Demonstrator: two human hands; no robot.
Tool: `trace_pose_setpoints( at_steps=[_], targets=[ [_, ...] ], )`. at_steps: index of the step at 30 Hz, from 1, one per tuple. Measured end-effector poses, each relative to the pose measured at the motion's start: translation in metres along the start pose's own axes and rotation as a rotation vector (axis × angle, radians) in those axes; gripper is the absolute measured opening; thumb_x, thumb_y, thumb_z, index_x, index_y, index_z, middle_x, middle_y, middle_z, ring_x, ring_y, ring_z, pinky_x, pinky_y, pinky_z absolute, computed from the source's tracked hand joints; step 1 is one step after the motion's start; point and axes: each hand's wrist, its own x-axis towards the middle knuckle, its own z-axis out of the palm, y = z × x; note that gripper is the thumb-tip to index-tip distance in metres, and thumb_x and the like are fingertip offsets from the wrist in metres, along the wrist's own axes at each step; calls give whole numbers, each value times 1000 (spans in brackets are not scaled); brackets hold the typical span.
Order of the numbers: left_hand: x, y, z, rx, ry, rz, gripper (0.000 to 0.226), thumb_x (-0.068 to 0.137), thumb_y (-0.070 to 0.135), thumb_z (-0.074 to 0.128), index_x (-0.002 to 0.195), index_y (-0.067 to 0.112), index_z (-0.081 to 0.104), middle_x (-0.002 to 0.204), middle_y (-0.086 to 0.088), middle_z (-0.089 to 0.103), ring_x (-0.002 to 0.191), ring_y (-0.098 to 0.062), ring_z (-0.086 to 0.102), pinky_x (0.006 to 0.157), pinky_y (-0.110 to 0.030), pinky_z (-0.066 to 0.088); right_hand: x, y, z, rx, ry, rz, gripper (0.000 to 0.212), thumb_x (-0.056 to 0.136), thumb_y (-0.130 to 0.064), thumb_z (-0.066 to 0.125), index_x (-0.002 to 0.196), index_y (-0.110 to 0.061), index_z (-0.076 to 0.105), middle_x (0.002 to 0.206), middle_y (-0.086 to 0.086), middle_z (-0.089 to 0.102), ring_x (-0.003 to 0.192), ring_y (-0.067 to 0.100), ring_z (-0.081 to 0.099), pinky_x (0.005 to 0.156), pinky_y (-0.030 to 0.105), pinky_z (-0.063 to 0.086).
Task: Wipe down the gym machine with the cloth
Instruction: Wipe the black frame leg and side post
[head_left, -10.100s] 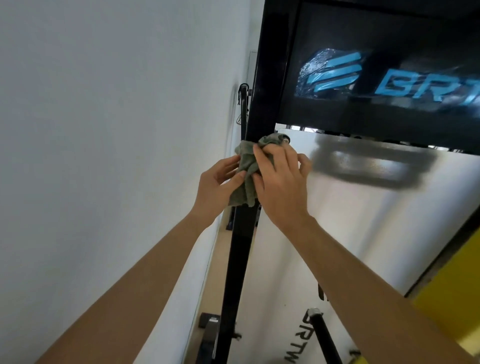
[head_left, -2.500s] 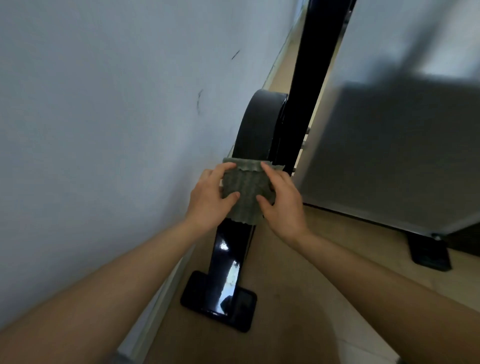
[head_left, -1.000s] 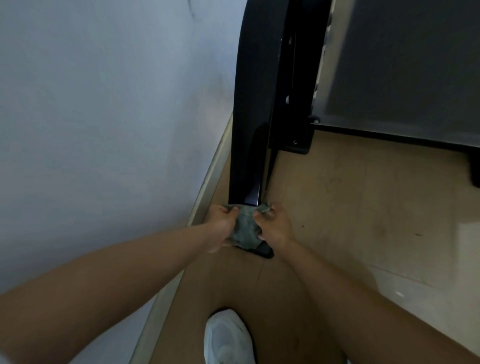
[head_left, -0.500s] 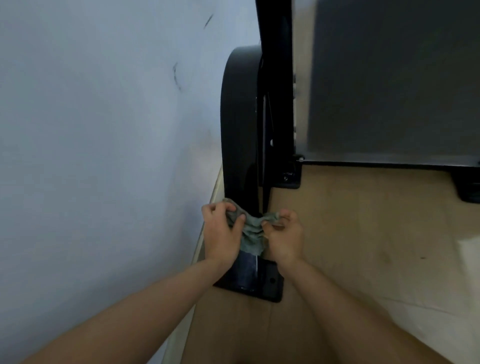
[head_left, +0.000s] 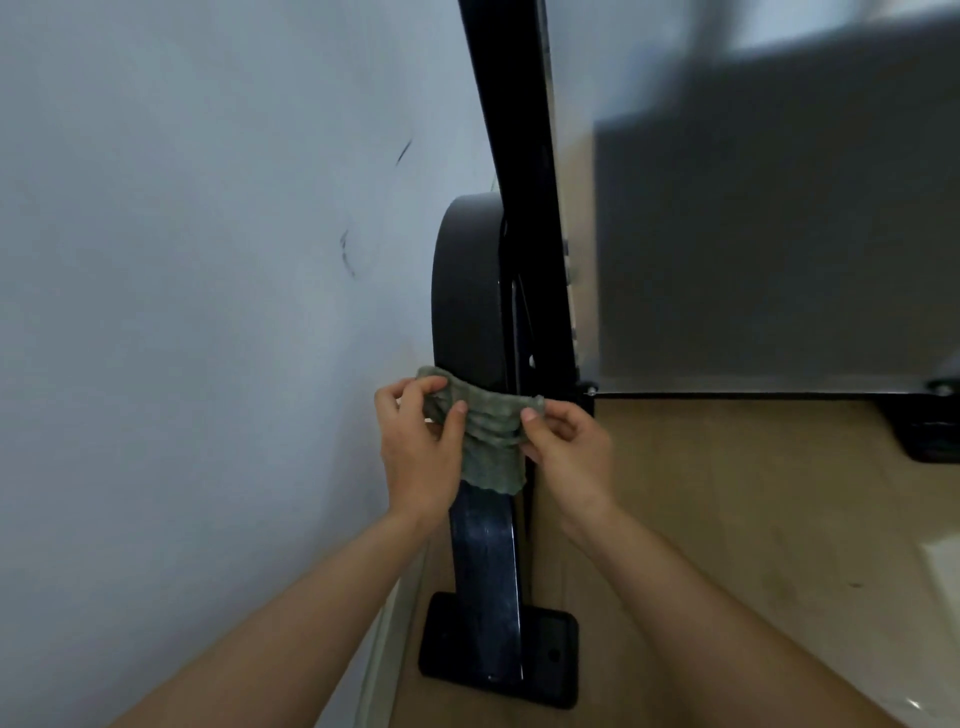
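A grey-green cloth (head_left: 491, 441) is stretched across the black curved leg (head_left: 485, 561) of the gym machine, just below its rounded black cover (head_left: 465, 291). My left hand (head_left: 418, 447) grips the cloth's left end beside the wall. My right hand (head_left: 569, 447) pinches its right end between thumb and fingers. The leg runs down to a flat black foot plate (head_left: 550, 649) on the floor. A black upright post (head_left: 524, 156) rises behind the cover.
A white wall (head_left: 208, 312) with dark scuff marks stands close on the left. A grey metallic panel (head_left: 753, 260) of the machine fills the upper right, with another black foot (head_left: 930, 431) at the right edge. Beige floor (head_left: 727, 519) lies to the right.
Both hands have slid the cloth up the black leg from near the foot plate to just under the rounded cover. The view has tilted upward.
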Motion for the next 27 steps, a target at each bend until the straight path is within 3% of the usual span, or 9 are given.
trace_pose_setpoints(
  at_steps=[3,6,8,11,16,19,21,23,27],
  targets=[
    [16,8,1,-27,13,64,36,93,16,72,127,19,61,127,0,43,104,-10,58,87,-30,58,9,-12,9,-5,6,-57,16,91,-9,72,104,-17,70,102,8,74,99,20,72,92,41,59],
    [30,14,1,-48,10,89,45,93,14,72,136,17,59,129,-1,43,110,-10,56,89,-13,52,16,-29,15,4,-26,-123,24,90,-2,71,112,-11,70,105,7,75,100,18,72,89,32,58],
    [40,16,0,-67,5,85,50,93,15,72,140,19,57,128,-1,46,111,-11,56,92,-14,51,19,-40,18,-57,-58,-201,29,89,1,71,115,-10,69,105,2,74,100,12,71,87,22,57],
    [54,21,-2,-156,-25,-12,56,92,20,73,144,23,53,127,-1,53,107,-13,62,94,-29,56,26,-54,24,-213,-85,-342,33,87,1,73,108,-23,68,105,-4,72,97,8,70,83,16,55],
    [59,30,-9,-221,-29,64,56,87,20,79,139,22,58,126,-1,51,104,9,58,84,-9,51,40,-75,31,-529,-148,-545,27,83,0,75,101,-19,70,100,5,68,87,7,66,76,13,53],
    [64,27,-11,-139,-88,193,61,83,23,83,140,25,60,130,1,45,112,-1,56,92,-17,53,46,-96,37,-669,-247,-605,23,84,4,73,99,-14,74,94,4,70,84,11,67,76,17,54],
    [67,24,-11,10,-149,314,63,82,28,82,140,29,59,134,2,43,112,-13,54,99,-28,51,50,-111,41,-720,-365,-563,24,87,4,71,103,-14,76,94,1,74,88,11,70,81,23,58],
    [68,22,-12,103,-161,374,58,82,25,82,136,27,62,131,0,47,107,-18,55,96,-35,53,52,-126,44,-775,-485,-500,25,90,3,68,108,-12,76,98,0,76,94,11,71,88,28,59],
    [74,22,-18,51,8,235,27,84,18,80,111,20,75,104,5,57,86,-14,61,82,-38,57,52,-149,42,-1009,-582,-628,29,90,1,69,114,-15,74,105,-5,72,100,6,67,93,27,57]
  ],
)
